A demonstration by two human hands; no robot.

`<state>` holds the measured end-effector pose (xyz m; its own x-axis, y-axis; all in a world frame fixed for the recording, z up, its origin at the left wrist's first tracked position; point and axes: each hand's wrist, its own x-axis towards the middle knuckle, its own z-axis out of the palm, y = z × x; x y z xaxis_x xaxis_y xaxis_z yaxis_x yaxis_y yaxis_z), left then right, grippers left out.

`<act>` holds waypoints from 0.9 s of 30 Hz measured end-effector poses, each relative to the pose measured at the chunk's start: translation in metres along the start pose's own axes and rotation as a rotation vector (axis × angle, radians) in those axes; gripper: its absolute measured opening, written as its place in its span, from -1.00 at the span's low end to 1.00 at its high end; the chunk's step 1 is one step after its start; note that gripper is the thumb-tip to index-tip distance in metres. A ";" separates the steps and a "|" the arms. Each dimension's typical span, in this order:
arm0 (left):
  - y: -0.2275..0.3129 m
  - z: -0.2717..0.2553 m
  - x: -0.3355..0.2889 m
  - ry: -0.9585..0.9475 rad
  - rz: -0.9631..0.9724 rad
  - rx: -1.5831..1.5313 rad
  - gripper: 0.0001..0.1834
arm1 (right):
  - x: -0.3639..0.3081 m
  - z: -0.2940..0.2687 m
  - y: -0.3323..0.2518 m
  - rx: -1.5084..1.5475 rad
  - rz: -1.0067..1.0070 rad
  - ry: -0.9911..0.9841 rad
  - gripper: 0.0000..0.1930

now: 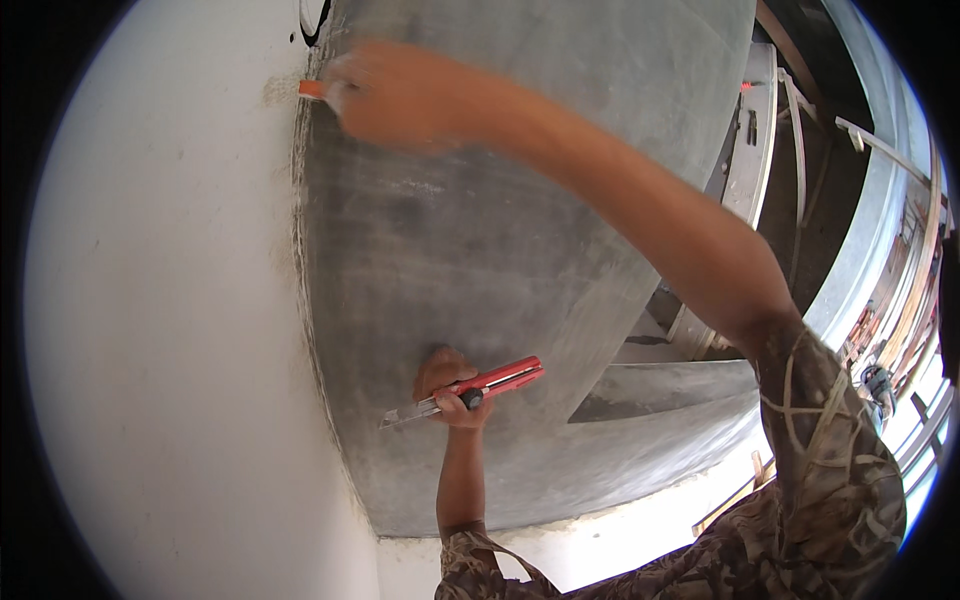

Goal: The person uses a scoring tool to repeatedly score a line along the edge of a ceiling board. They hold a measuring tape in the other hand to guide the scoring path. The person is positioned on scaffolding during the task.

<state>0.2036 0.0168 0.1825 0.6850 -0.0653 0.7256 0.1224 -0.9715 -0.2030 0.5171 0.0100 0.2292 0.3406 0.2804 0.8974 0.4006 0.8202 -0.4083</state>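
1. While a grey surface fills the middle, a white wall borders it at left.
2. Across the upper right, the right arm hides part of the surface.
3. Lower centre, the left hand is clamped on a red cutter, its blade toward lower left, long axis slanting up rightward.
4. Upper left, the blurred right hand closes around an orange piece, pointing left.

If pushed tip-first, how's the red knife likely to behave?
The red knife looks stiff along its straight handle. Its thin, extended blade may flex or snap. The protruding black knob probably hinders rolling.
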 end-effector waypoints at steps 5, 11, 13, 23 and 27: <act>-0.008 0.000 -0.006 0.004 -0.005 -0.077 -0.55 | -0.101 0.006 0.006 0.337 0.191 0.068 -0.70; -0.016 -0.010 -0.020 0.010 0.269 0.348 -0.60 | -0.106 0.002 0.018 0.461 0.364 0.047 -0.71; -0.017 -0.020 -0.029 0.017 0.310 0.413 -0.59 | -0.104 -0.003 0.023 0.492 0.370 0.015 -0.72; -0.009 -0.111 -0.093 -0.031 -0.029 0.474 -0.52 | -0.063 0.014 0.012 0.397 0.173 0.120 -0.74; -0.008 -0.121 -0.096 -0.058 -0.002 0.521 -0.52 | 0.009 0.005 -0.003 0.234 0.190 0.001 -0.71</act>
<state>0.0495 0.0033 0.1941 0.7216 -0.0368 0.6913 0.4542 -0.7285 -0.5128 0.5145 0.0120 0.2391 0.3920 0.4393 0.8083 0.1223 0.8459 -0.5191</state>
